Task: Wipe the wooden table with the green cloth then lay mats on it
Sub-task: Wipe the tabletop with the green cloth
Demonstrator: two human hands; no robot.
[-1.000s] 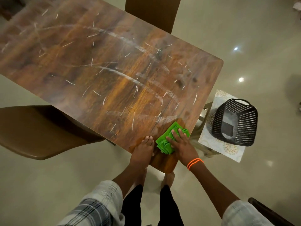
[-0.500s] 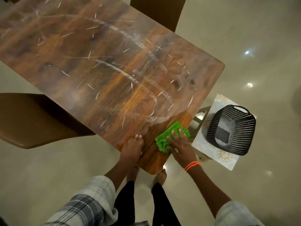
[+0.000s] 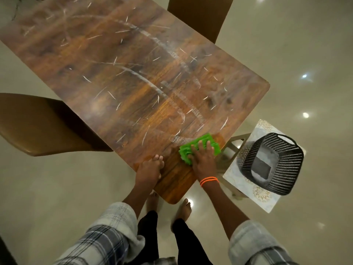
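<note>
The far end of the wooden table [image 3: 133,77] runs off the top-left of the frame, and the chair [image 3: 200,16] behind it and the chair [image 3: 38,125] on the left are each cut off, so only parts of their brown seats show. What lies inside the black basket [image 3: 271,163] is hard to make out beyond a grey patch; it sits on a patterned stool [image 3: 248,180] just beside the table's near right edge. The table's long axis runs from the near corner by the person away toward the upper left, its top streaked with pale marks and smears. The green cloth [image 3: 198,146], folded into a rough rectangle, lies near that close corner, its long side slanting toward the right edge. The right hand [image 3: 203,159] presses flat on the cloth with fingers straight and slightly spread, hiding part of it. The left hand [image 3: 150,169] rests on the table's near edge, fingers together and extended, holding nothing.
</note>
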